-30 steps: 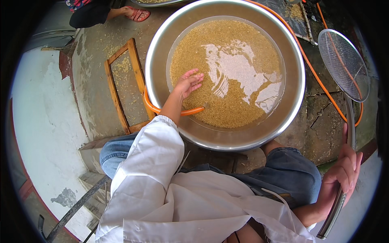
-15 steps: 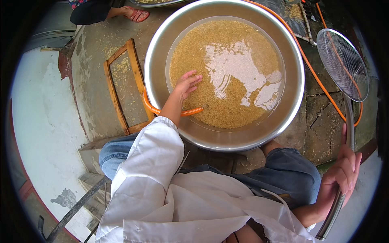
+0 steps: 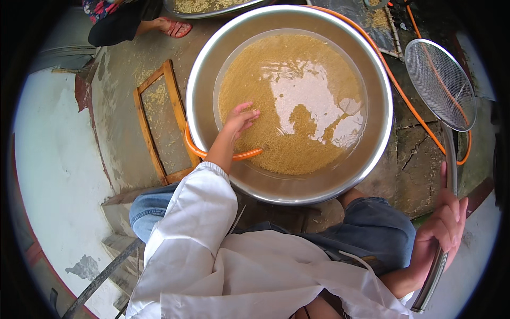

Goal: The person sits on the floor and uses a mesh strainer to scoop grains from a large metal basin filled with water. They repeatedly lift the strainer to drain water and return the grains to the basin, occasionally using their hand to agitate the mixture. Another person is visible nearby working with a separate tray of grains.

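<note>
I look straight down over my own lap at a wide stainless steel basin [image 3: 372, 159] sitting on a rough concrete floor [image 3: 122, 95]. The basin holds cloudy water thick with golden grain [image 3: 297, 143], probably rice or another small grain, with a pale reflection of sky in the middle of the surface.

My left hand [image 3: 240, 119] reaches in over the near left rim, fingers spread and loosely open, palm down, resting on the floating grain near the basin's left wall. It holds nothing. The white sleeve [image 3: 196, 212] is drawn up short of the wrist, likely to keep it out of the water.

An orange hose [image 3: 212, 155] curves over the near rim just under that forearm, its end lying in the basin, and more of it loops round the far right side on the floor.

My right hand [image 3: 441, 234] is held well out to the right, clear of the basin, fingers wrapped tight round the long metal handle of a wire mesh skimmer [image 3: 441, 85]. Its round mesh head points away from me, raised beside the basin's right rim and not touching the water, as if kept ready and dry.

A wooden frame [image 3: 159, 122] lies flat on the floor just left of the basin. At the top edge another person's sandalled foot [image 3: 172, 26] shows beside a second basin of grain [image 3: 207, 6]
</note>
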The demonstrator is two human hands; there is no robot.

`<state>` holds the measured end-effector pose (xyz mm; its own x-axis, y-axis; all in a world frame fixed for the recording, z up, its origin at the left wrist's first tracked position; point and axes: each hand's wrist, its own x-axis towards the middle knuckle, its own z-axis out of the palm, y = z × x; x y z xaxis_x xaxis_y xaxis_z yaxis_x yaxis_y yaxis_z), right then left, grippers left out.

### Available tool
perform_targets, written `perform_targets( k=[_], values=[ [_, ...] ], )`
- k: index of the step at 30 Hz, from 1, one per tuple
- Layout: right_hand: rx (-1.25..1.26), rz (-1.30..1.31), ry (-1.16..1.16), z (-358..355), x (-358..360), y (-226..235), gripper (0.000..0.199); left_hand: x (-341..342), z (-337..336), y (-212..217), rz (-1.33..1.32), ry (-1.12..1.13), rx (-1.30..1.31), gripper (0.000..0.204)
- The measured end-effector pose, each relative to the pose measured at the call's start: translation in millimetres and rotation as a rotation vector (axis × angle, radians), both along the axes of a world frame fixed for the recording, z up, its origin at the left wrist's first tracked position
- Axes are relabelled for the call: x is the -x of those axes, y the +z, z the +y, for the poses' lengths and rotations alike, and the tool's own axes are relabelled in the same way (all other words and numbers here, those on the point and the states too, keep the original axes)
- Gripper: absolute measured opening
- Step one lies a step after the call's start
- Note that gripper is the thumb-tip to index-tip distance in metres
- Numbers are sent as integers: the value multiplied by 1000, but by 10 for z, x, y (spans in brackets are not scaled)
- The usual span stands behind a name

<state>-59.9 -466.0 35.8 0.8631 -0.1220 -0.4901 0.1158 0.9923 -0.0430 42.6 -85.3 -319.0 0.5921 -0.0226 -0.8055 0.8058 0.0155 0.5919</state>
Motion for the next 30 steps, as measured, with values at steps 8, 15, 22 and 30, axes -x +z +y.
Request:
perform_targets(
  k=[8,15,22,30],
  values=[
    [-5,-9,-30,33,10,-7,55,30,-10,-8,-19,62,-45,42],
    [2,3,-30,30,-12,-7,56,72,67,-139,-97,305,16,43],
    [-16,0,-30,19,13,-9,57,80,51,-53,-72,257,204,44],
    [-29,-6,-4,33,5,-23,57,82,34,-35,-35,282,335,42]
  ],
)
